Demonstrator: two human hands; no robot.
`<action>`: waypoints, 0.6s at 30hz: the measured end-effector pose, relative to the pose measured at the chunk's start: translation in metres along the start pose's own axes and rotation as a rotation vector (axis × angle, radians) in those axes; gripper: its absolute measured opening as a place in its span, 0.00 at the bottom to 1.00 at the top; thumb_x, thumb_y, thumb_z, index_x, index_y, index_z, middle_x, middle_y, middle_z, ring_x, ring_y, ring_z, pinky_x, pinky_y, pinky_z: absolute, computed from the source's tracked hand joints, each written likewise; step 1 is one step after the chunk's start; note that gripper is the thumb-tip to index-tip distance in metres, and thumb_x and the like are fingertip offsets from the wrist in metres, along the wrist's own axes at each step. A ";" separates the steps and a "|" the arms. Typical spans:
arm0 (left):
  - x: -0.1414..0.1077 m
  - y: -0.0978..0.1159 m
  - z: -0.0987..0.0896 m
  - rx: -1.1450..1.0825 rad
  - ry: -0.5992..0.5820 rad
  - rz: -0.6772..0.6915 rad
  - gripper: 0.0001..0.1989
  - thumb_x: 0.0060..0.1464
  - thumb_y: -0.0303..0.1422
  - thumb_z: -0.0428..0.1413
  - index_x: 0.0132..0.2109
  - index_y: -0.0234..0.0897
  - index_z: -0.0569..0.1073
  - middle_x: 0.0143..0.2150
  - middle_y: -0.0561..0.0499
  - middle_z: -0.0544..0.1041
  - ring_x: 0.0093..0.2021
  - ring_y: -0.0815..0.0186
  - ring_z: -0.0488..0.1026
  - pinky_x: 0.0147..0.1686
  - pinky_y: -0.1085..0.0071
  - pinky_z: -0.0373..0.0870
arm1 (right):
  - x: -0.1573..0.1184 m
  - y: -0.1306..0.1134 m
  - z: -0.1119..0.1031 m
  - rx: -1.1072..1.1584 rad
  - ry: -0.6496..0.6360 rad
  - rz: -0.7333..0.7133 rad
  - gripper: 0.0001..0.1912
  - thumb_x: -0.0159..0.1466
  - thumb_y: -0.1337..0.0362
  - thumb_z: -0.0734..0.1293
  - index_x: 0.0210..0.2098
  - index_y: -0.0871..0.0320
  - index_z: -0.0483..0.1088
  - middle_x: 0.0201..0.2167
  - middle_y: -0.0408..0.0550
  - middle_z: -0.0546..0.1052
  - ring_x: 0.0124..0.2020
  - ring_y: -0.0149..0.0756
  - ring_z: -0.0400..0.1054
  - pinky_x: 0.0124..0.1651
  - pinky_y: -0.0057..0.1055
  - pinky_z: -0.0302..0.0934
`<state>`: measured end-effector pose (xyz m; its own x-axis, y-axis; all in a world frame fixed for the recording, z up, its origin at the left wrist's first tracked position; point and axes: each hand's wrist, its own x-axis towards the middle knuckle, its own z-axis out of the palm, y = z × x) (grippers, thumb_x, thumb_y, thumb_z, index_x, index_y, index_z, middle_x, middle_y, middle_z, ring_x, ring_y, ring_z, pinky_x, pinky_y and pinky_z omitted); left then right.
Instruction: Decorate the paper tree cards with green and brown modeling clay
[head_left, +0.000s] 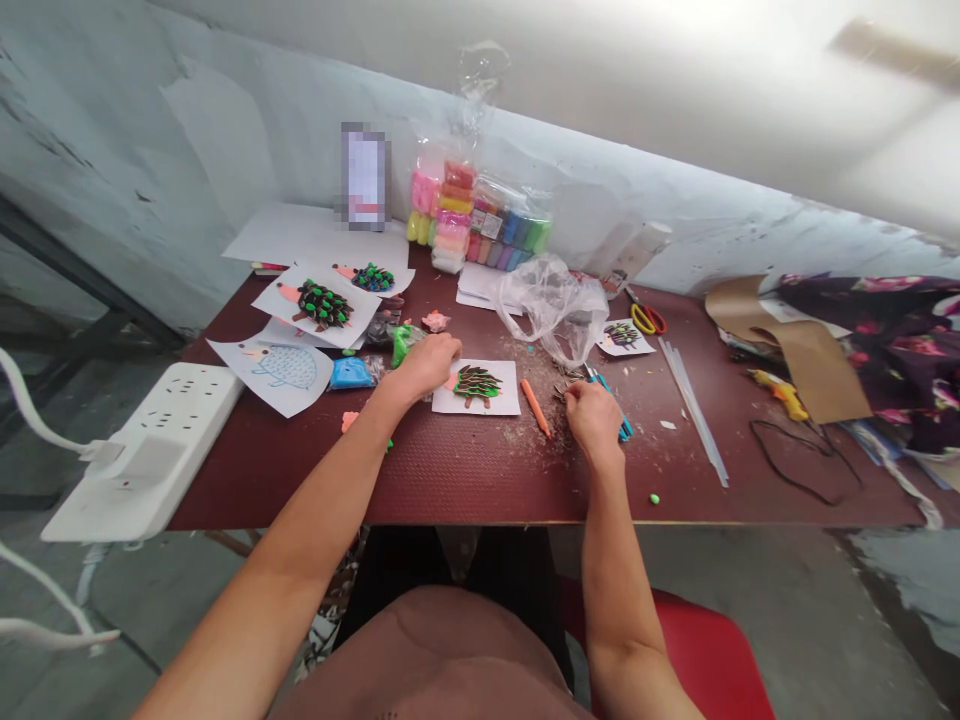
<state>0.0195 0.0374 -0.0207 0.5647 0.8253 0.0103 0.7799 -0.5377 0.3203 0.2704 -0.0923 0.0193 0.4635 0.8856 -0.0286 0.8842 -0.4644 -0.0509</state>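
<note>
While a dark red table [465, 490] spans the view below a pale wall [270, 130], a white power strip [161, 430] overhangs its left edge. Bags of coloured clay [480, 225] stand along the back, and a crumpled clear plastic bag [555, 300] lies in front of them. The two hands are well apart from each other over the table. The left hand [433, 364] is at the upper left corner of a white card [489, 406], its fingers close together; I cannot tell whether they grip anything. The right hand [592, 412] has its fingertips drawn together at a scatter of brown slivers [574, 372]; whether one is pinched there, I cannot tell. Between the hands, the card lies flat, bearing a hedgehog [477, 384] with a green body and dark spines. Yellow-and-red scissors [648, 319] lie behind the right hand. An orange pen [535, 408] lies just right of the card. Near the front edge sits a small green lump [655, 499].
</note>
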 end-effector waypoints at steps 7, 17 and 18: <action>0.000 0.001 -0.001 0.000 -0.012 -0.004 0.14 0.60 0.20 0.51 0.46 0.32 0.79 0.47 0.40 0.80 0.48 0.59 0.76 0.47 0.68 0.70 | 0.001 0.010 0.000 0.021 -0.025 -0.062 0.11 0.65 0.66 0.66 0.44 0.54 0.80 0.45 0.52 0.81 0.46 0.42 0.74 0.43 0.31 0.61; 0.000 0.003 -0.004 0.010 -0.021 -0.007 0.13 0.60 0.21 0.51 0.46 0.32 0.79 0.47 0.41 0.80 0.48 0.59 0.76 0.47 0.69 0.69 | 0.003 0.003 0.006 0.155 0.089 -0.094 0.09 0.68 0.66 0.63 0.41 0.58 0.76 0.37 0.54 0.81 0.37 0.42 0.73 0.37 0.32 0.55; 0.000 0.003 -0.005 0.010 -0.027 -0.006 0.13 0.60 0.21 0.51 0.47 0.32 0.79 0.47 0.41 0.80 0.48 0.59 0.76 0.47 0.69 0.69 | 0.003 0.001 0.007 0.198 0.107 -0.097 0.09 0.68 0.66 0.63 0.41 0.58 0.76 0.36 0.54 0.81 0.36 0.42 0.73 0.37 0.32 0.55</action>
<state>0.0204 0.0365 -0.0154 0.5670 0.8236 -0.0169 0.7859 -0.5347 0.3108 0.2723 -0.0902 0.0119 0.3900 0.9163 0.0911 0.9010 -0.3594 -0.2428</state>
